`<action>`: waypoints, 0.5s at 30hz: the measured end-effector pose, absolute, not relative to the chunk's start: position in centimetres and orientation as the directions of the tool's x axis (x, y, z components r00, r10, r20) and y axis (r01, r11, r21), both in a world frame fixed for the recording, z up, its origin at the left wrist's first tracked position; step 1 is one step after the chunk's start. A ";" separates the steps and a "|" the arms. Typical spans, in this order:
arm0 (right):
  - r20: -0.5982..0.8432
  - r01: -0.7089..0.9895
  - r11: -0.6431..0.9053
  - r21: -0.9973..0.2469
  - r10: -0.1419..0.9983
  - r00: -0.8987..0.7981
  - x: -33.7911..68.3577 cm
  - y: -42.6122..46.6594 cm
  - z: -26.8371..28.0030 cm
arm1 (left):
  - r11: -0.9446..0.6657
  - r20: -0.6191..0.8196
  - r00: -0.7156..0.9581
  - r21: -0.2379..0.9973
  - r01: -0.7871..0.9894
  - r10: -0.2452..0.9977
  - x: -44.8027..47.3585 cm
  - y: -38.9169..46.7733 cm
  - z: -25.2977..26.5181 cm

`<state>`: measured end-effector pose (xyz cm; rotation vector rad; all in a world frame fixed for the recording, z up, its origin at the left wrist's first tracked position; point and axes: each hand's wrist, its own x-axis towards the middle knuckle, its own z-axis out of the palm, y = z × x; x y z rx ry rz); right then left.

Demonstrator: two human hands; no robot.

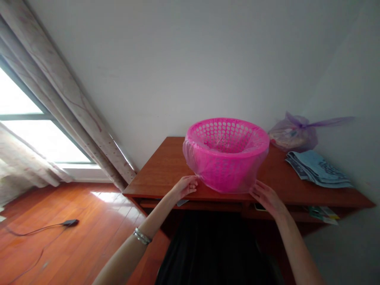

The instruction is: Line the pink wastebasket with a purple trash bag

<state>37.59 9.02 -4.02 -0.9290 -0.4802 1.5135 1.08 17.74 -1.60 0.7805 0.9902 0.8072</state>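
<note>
A pink plastic basket (228, 155) with a pattern of holes stands upright on the brown desk (157, 170). A thin, see-through pinkish plastic bag (190, 152) lines it and folds over the rim, hanging down the outside. At the basket's lower left, my left hand (185, 187) pinches the hanging edge of the bag between closed fingers. My right hand (267, 196) is at the lower right, its fingers pressed on the bag's edge near the basket's base. A bracelet (142, 236) circles my left wrist.
Behind the basket to the right sits a knotted purple plastic bag (292, 132) with things inside. Folded blue-grey cloth (319, 168) lies in front of it. Papers (323, 213) fill part of the shelf below. A black adapter (70, 223) with a cable lies on the floor.
</note>
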 end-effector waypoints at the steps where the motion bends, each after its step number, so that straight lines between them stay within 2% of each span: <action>1: -0.267 -0.639 -0.149 -0.755 0.959 0.091 37.5 8.8 -4.1 | 0.460 -0.386 0.307 0.859 -0.226 0.870 1.1 17.8 -1.7; 6: -0.249 -0.649 -0.061 -0.758 0.948 0.201 37.0 8.0 -4.2 | 0.340 -0.296 0.203 0.911 -0.235 0.933 0.8 16.5 -1.7; 8: -0.251 -0.655 -0.052 -0.754 0.944 0.213 36.8 8.0 -4.1 | 0.324 -0.281 0.177 0.898 -0.299 0.943 0.7 15.8 -1.5; 10: -0.267 -0.687 -0.054 -0.724 0.941 0.207 36.6 8.1 -4.1 | 0.369 -0.323 0.180 0.812 -0.452 0.929 0.7 15.4 -1.2; 13: -0.319 -0.776 -0.063 -0.628 0.930 0.183 35.9 8.0 -4.1 | 0.428 -0.405 0.214 0.566 -0.705 0.889 1.3 15.3 -0.7; 15: -0.352 -0.828 -0.070 -0.556 0.923 0.158 35.2 7.8 -4.1 | 0.401 -0.422 0.215 0.424 -0.812 0.881 1.9 15.1 -0.5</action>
